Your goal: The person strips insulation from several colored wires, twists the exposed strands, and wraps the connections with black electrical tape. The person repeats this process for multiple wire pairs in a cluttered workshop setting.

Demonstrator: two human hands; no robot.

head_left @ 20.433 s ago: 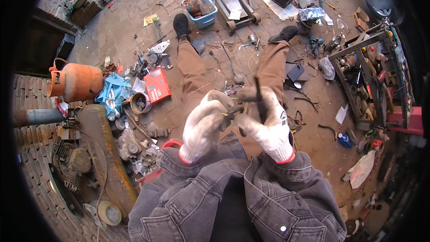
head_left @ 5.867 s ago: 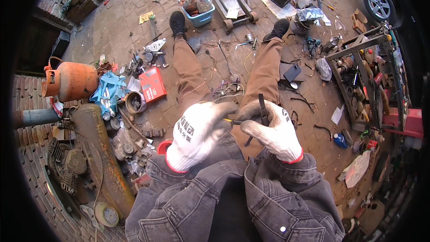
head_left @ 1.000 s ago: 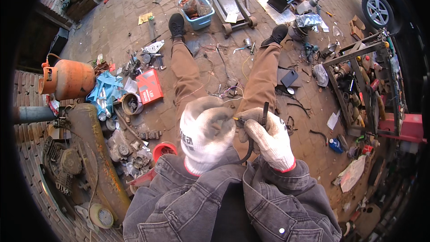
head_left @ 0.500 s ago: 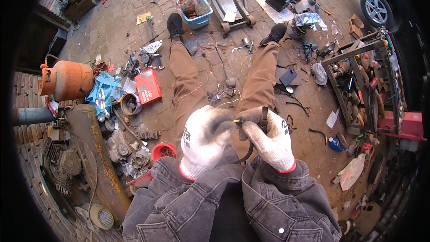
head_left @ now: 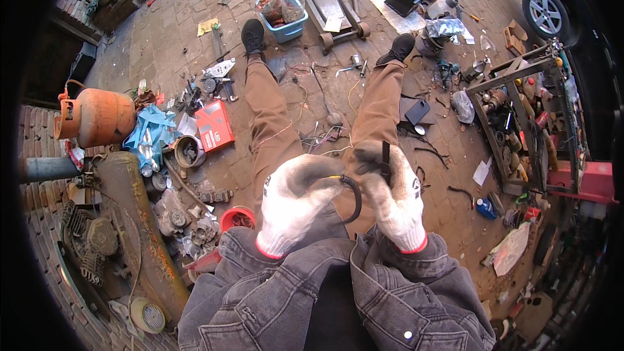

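Both my hands wear white knit gloves with grey palms and red cuffs. My left hand [head_left: 296,198] pinches the end of a black ribbed cable sleeve [head_left: 357,201], where a short bit of yellow wire [head_left: 336,177] shows at the fingertips. From there the sleeve curves down between my hands toward my lap. To its right, apart from the sleeve, my right hand [head_left: 392,198] is closed around a flat black strip [head_left: 386,156] that sticks up past the fingers. Whether the strip belongs to a roll is hidden by the glove. Beyond my hands, thin loose wires [head_left: 322,138] lie between my legs.
On the left are a red box [head_left: 215,125], an orange gas cylinder [head_left: 104,117] and a red bucket [head_left: 237,212]. A blue basket [head_left: 290,28] and a floor jack [head_left: 328,3] stand ahead. At right lie a phone [head_left: 417,112] and a metal rack [head_left: 513,110] of parts.
My right hand has drawn away from the left fingertips and the yellow wire. The black sleeve now bows out between the hands, and the black strip stands up from the right hand.
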